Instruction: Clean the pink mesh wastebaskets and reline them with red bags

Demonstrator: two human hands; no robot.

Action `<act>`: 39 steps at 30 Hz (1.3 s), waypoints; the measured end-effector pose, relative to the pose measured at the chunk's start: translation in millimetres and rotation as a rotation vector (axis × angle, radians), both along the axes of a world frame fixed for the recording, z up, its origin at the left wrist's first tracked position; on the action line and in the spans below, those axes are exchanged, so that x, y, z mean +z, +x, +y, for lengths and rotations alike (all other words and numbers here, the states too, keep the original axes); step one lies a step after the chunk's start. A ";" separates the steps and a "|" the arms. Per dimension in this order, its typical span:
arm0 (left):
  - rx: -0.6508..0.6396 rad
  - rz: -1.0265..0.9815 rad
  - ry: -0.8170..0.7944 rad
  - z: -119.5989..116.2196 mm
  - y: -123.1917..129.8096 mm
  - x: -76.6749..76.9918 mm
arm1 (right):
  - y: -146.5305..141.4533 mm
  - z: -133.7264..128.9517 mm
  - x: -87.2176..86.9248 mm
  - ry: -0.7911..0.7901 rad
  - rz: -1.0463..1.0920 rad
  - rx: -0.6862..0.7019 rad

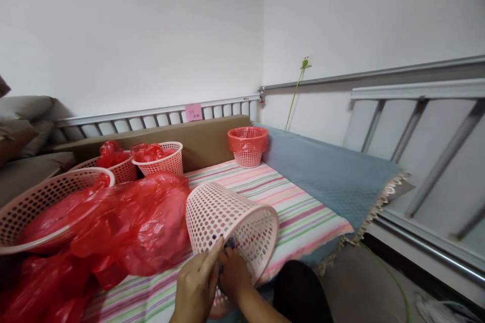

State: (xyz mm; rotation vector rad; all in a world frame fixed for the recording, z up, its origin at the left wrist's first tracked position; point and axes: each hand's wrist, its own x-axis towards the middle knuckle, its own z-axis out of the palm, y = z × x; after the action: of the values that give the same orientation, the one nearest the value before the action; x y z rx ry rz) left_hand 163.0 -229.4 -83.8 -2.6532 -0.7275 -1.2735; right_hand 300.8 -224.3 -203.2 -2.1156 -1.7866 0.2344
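A pale pink plastic basket [215, 207] with many holes lies on its side on the striped cloth, its mouth facing right. My left hand [197, 282] is closed on the near edge of its rim, the index finger stretched along it. At the mouth, my right hand [235, 270] has its fingers curled round a dark, crumpled cloth [229, 243], pressed to the inner side of the rim. Much of that cloth is hidden by both hands. Left of the basket is a heap of red plastic bags [151, 222], which my hands do not touch.
A large pink basket [56, 181] holding red plastic stands at left, with smaller ones [166, 164] behind. Another basket [247, 157], lined with a red bag, stands at the back. A striped cloth [303, 217] covers the surface, beside a blue cover [318, 161]. A radiator [417, 151] is at right.
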 end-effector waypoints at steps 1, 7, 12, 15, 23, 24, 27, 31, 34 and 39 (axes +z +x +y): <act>-0.001 0.020 -0.024 1.1 3.9 1.9 | 0.2 0.4 -0.1 -0.003 0.000 0.005; -0.032 0.049 -0.094 9.5 12.1 0.0 | 8.1 4.6 3.8 -0.024 -0.054 0.073; -0.029 0.035 -0.102 10.5 6.5 -4.2 | 28.6 5.8 10.5 -0.017 -0.137 0.091; -0.034 0.031 -0.098 11.0 5.5 -5.5 | 49.0 6.8 14.4 -0.009 -0.182 0.050; -0.031 0.035 -0.098 14.9 7.7 -8.1 | 69.7 12.7 3.8 0.069 -0.192 0.004; -0.031 0.039 -0.099 14.8 8.0 -6.7 | 69.9 13.2 0.6 0.073 -0.172 0.004; -0.006 0.056 -0.104 12.0 7.0 -6.3 | 71.3 13.5 -5.8 0.061 -0.127 0.002; 0.055 0.033 -0.103 1.8 -0.8 -32.7 | 73.0 10.6 -5.4 0.070 -0.092 -0.017; 0.126 -0.021 -0.159 -4.7 -7.5 -61.4 | 68.8 8.8 -3.4 0.085 -0.059 -0.037; 0.074 -0.002 -0.037 -2.5 -11.9 -51.1 | 41.7 6.1 -7.5 0.063 0.004 -0.042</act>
State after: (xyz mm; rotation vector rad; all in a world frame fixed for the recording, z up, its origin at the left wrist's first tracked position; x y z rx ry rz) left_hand 151.1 -231.9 -134.9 -2.6274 -0.8491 -1.2563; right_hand 342.5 -218.2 -210.7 -2.1048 -1.7219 0.1691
